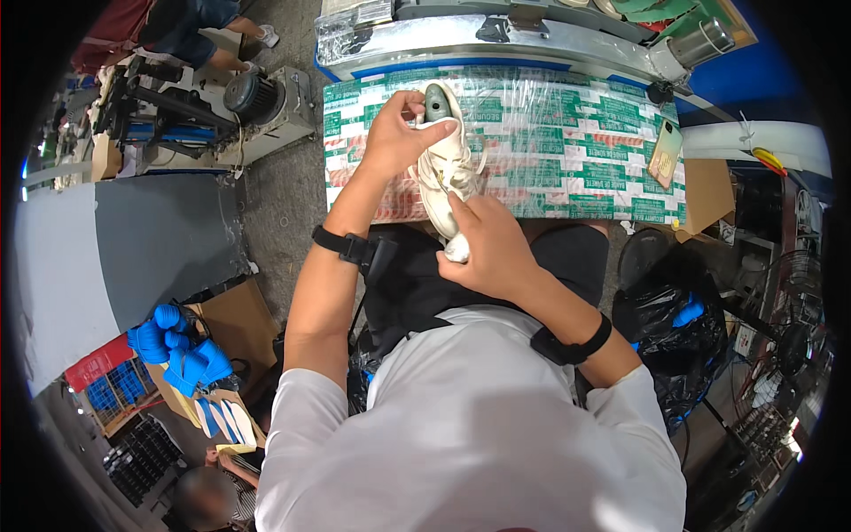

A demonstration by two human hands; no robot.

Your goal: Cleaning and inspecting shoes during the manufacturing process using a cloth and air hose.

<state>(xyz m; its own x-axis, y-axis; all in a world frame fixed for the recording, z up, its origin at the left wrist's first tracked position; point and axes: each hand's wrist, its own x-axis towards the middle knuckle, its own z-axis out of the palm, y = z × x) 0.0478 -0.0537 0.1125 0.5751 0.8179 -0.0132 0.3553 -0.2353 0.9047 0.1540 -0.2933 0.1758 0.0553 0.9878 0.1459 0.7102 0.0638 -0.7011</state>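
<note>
An off-white lace-up shoe [446, 164] lies lengthwise over the near part of the taped tabletop, its toe toward me. A dark green shoe last [435, 104] fills its heel opening. My left hand [403, 133] grips the shoe at the heel end, thumb across the collar and fingers on the far left side. My right hand [490, 239] is closed at the toe end, its index finger pressed near the laces. From under that hand pokes a white rounded thing [457, 248]; the palm hides the rest, so its kind is unclear.
Green and white printed tape under clear film covers the tabletop [532, 142]. A phone [665, 155] lies at its right edge. A metal machine rail [567, 40] runs along the back. Motor machinery [257, 97] stands left, blue wrapped pieces [182, 350] lower left, black bags [669, 324] right.
</note>
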